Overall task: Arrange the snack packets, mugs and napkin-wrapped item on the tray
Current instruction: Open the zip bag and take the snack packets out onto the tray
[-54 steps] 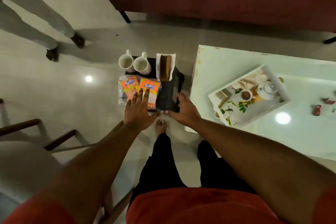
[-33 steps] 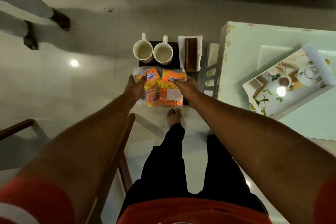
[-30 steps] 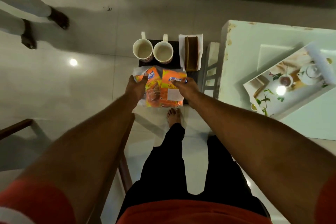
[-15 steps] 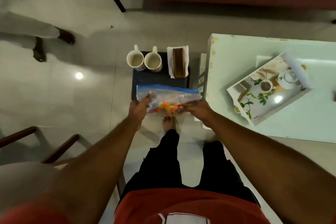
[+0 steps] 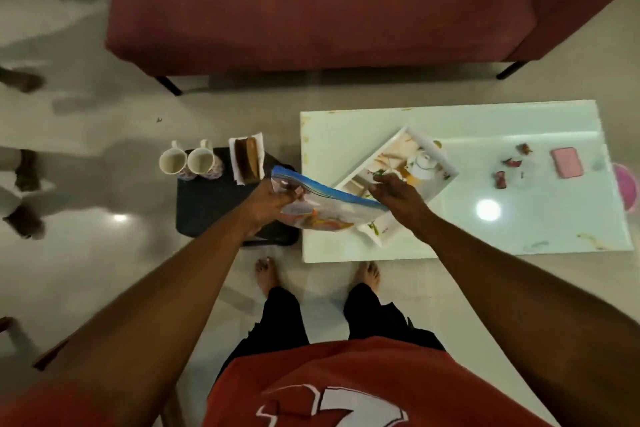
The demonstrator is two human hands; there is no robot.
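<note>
A clear zip bag with a blue top edge holds the orange snack packets point(image 5: 325, 210). My left hand point(image 5: 268, 203) and my right hand point(image 5: 396, 192) grip it at either end, in the air over the near-left corner of the printed white tray point(image 5: 441, 158). The tray lies slantwise on the white table point(image 5: 519, 236). Two white mugs point(image 5: 188, 163) stand side by side on the far edge of a small black stool point(image 5: 207, 208). The napkin-wrapped brown item point(image 5: 247, 159) lies beside them on the stool.
A dark red sofa point(image 5: 311, 3) fills the far side. A pink pad point(image 5: 567, 162) and small dark red scraps point(image 5: 509, 168) lie on the table's right part. Another person's feet point(image 5: 24, 194) are at the far left. My bare feet stand between stool and table.
Both hands lifted the bag of snack packets off the black stool and carried it right, over the tray's corner. The view swung right, showing more of the table.
</note>
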